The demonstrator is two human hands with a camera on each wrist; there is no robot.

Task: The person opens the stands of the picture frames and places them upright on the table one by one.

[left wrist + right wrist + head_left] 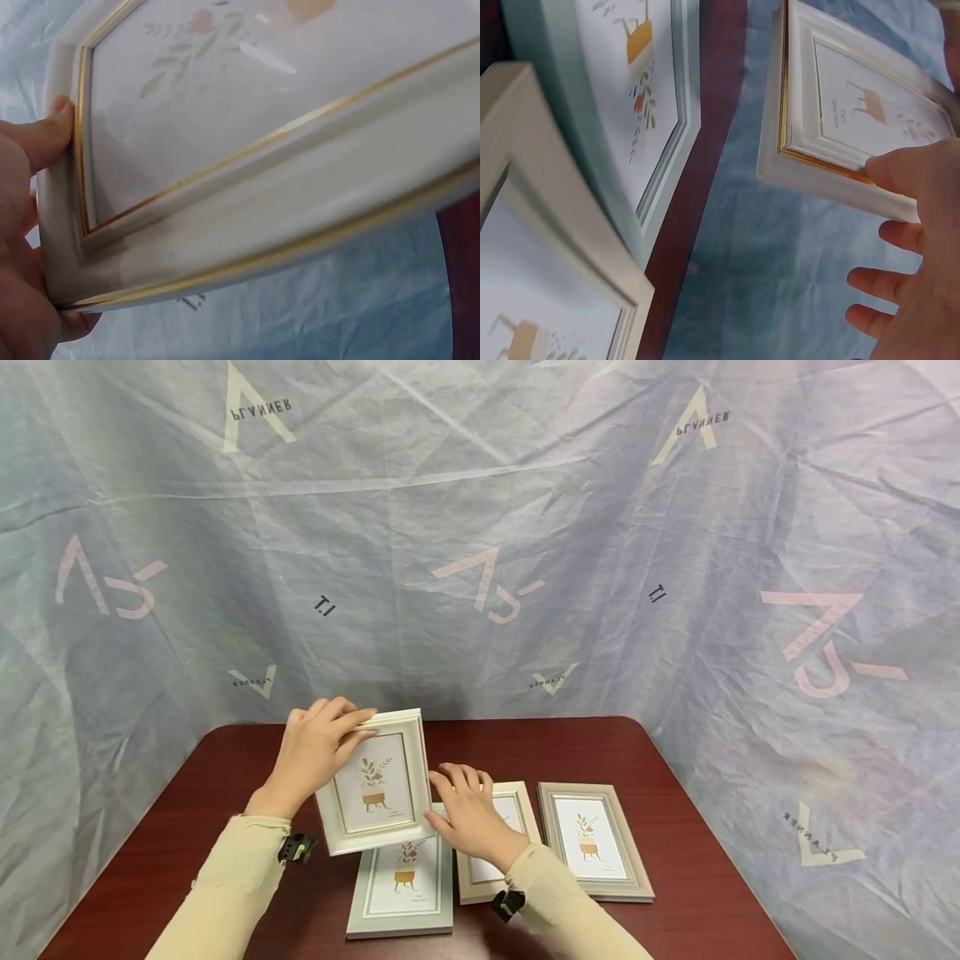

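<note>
A cream-white picture frame [375, 781] with a thin gold inner line is raised and tilted above the table, its front towards the head camera. My left hand [318, 747] holds it at the upper left corner, thumb [56, 135] on the front border and fingers round the back. At its right edge, my right hand [472, 814] touches the border with the thumb [896, 171], and its other fingers extend loosely beside and behind that edge. Partly under the raised frame in the head view lies a pale green picture frame [360, 902].
On the dark red table [247, 760], a cream frame [517, 793] lies partly hidden under my right hand, and a beige-grey frame [633, 860] lies farther right. All show a similar plant picture. Wrinkled grey-blue cloth [480, 527] hangs behind and at both sides.
</note>
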